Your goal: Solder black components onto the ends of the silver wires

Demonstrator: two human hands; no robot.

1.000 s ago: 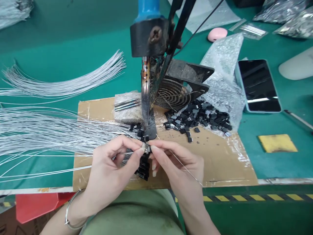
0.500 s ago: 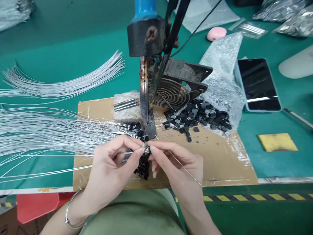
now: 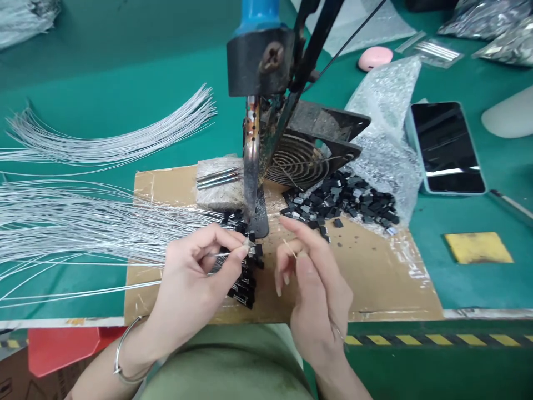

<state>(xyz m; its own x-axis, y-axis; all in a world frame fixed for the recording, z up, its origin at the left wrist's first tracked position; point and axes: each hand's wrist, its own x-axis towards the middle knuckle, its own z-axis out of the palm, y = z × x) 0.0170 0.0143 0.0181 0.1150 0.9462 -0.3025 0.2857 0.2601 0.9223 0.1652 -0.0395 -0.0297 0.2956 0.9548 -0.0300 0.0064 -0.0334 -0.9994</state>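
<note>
My left hand (image 3: 200,283) pinches the end of a white wire, where a small black connector (image 3: 255,250) shows at the fingertips. To its right, my right hand (image 3: 316,278) is closed on a thin solder wire (image 3: 290,248), with the index finger raised. The soldering iron tip (image 3: 250,189) points down just above my left fingertips. Many white wires (image 3: 83,228) run in from the left and end in black connectors (image 3: 244,289) beside and under my left hand. Loose black connectors (image 3: 345,197) lie in a pile on the cardboard (image 3: 387,278).
A small fan (image 3: 303,155) stands behind the iron. Metal rods lie on a pale block (image 3: 216,191). Another wire bundle (image 3: 120,144) is at the back left. At the right are bubble wrap (image 3: 383,116), a phone (image 3: 447,147), a yellow sponge (image 3: 478,248) and a white cylinder (image 3: 510,114).
My right hand has moved away from the connector to the right, and its solder wire has come with it. My left hand keeps its pinch. The whole view has shifted slightly.
</note>
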